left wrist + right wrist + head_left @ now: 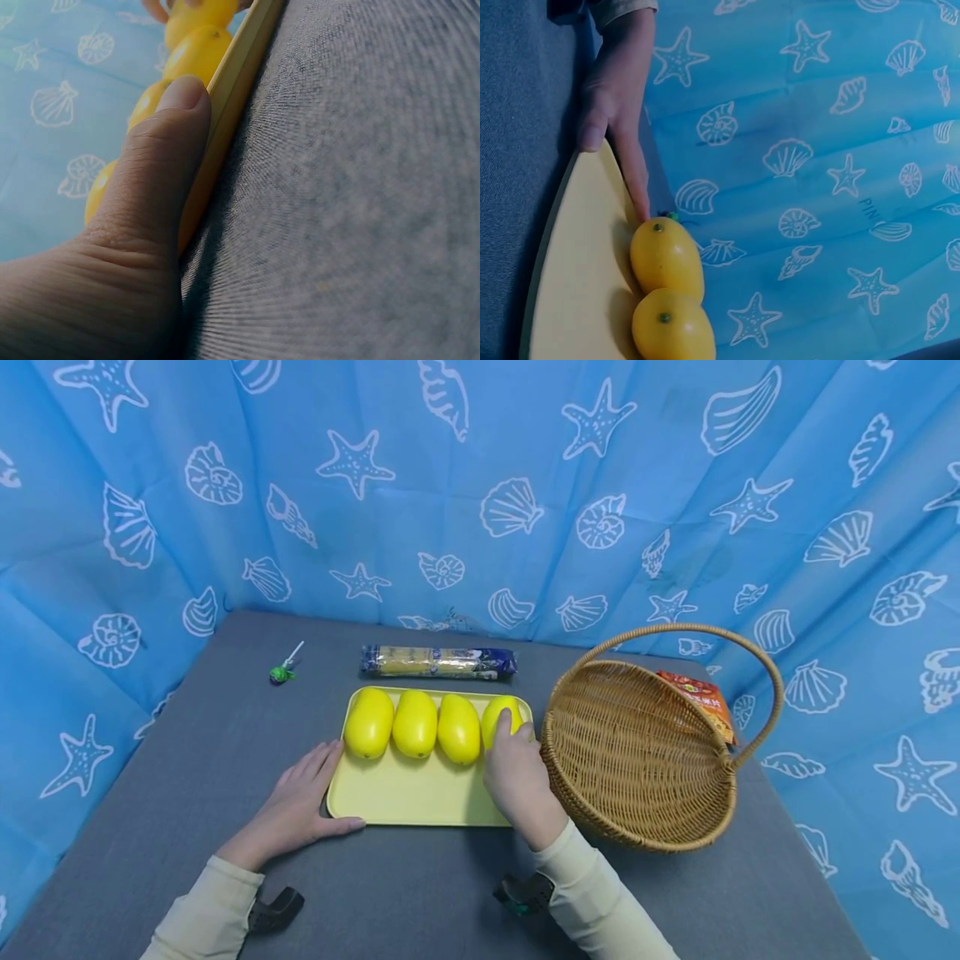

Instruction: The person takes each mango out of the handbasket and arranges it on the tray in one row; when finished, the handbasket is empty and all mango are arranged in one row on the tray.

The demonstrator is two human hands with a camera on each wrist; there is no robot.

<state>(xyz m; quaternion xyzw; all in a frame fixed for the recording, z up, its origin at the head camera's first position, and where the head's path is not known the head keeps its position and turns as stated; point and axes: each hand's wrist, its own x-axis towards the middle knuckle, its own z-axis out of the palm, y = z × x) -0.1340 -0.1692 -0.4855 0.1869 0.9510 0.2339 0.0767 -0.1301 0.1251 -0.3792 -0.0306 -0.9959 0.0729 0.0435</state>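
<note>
A pale yellow rectangular tray (420, 793) holds a row of smooth, oval yellow fruits (415, 724) along its far side. My right hand (521, 781) reaches over the tray's right end and grips the rightmost yellow fruit (491, 714), partly covering it. In the left wrist view, fingers show on both sides of that fruit. At the tray's left end, my left hand (300, 802) rests against the rim, with its thumb (154, 161) along the near edge. The right wrist view shows the left hand (615, 112) at the tray's end, but not the right hand.
Right of the tray stands a wicker basket (637, 752) with a tall arched handle. Behind it lies a red snack bag (701, 697), partly hidden. A long blue-ended packet (438, 662) lies beyond the tray, and a green lollipop (281, 674) farther left.
</note>
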